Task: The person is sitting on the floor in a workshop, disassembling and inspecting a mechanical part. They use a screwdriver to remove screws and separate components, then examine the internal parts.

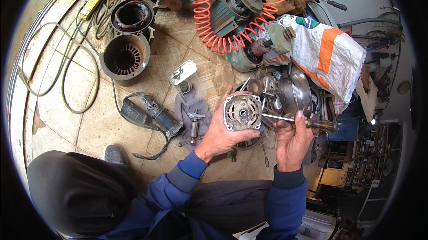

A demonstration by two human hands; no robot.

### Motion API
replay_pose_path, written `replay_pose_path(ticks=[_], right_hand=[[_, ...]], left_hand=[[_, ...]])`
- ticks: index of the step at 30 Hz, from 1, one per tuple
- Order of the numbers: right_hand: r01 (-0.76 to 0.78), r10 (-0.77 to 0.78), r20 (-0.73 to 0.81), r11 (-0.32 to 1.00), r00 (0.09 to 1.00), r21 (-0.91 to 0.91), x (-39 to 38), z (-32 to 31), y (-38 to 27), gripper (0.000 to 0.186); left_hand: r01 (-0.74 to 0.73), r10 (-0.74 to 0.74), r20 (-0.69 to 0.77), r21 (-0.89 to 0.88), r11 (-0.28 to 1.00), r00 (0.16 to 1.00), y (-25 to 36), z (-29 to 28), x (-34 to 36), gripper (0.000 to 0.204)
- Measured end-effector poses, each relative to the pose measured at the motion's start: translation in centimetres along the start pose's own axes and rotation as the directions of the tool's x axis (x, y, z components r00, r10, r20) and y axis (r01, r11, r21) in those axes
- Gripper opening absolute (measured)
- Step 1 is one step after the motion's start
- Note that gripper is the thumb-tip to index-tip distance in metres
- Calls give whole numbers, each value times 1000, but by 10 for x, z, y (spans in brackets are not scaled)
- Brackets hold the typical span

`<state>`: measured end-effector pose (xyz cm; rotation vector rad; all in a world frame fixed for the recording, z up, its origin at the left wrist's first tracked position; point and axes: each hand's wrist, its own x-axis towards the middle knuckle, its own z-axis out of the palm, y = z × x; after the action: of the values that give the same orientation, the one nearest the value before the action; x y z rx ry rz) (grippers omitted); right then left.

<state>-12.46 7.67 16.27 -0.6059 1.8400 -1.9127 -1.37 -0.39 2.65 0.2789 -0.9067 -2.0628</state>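
Note:
My left hand (pixel 217 134) grips a grey metal motor end cover (pixel 243 111), roughly square with slotted vents and a round hole in its middle. The cover's inner or outer face points up; I cannot tell which. In my right hand (pixel 293 144) is a screwdriver (pixel 322 125) with a dark and yellow handle, pinched in the fingers. Its steel shaft points left, and the tip is close to the cover's right edge; whether they touch is unclear. To the left, a small motor armature (pixel 194 130) lies on a grey cloth (pixel 180 111).
A power tool body (pixel 154 115) with its cord lies left of the cloth, near a transparent plastic box (pixel 191 84). A metal bowl (pixel 295 90) stands right of the cover. Two motor stators (pixel 125 60), (pixel 132 15) sit farther left. An orange coiled hose (pixel 207 30) and white sack (pixel 327 55) lie beyond.

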Motion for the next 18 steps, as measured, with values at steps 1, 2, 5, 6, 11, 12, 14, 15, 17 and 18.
replay_pose_path(ticks=[1,2,5,6,11,12,14,15,17,18], right_hand=[[0,0,5,1000,1000,-2,0,0,1,15],[0,0,10,1000,1000,-4,0,0,1,15],[13,-13,20,1000,1000,-8,0,3,2,15],[15,-15,21,1000,1000,-4,0,4,2,15],[21,-22,6,999,1000,24,1,4,3,15],[15,-15,9,1000,1000,22,1,4,3,15],[4,-4,14,1000,1000,18,2,5,2,15],[-4,4,14,1000,1000,16,2,4,2,15],[-17,17,12,1000,1000,11,3,4,1,15],[-17,17,11,1000,1000,6,3,3,0,15]], left_hand=[[13,-14,-6,-25,1000,1000,1,0,-1,97],[4,-4,-11,-12,1000,1000,0,0,-1,97],[-56,57,-12,80,995,998,-3,-2,0,97],[-76,77,-8,110,991,997,-3,-3,0,96],[-121,110,76,175,977,991,-3,-6,4,97],[-118,103,88,179,977,991,-2,-7,4,97],[-65,52,87,151,986,995,4,-6,3,97],[-28,20,79,108,994,997,6,-6,2,92],[32,-33,70,17,999,997,10,-3,0,85],[55,-53,67,-28,998,996,12,-2,-1,83]])
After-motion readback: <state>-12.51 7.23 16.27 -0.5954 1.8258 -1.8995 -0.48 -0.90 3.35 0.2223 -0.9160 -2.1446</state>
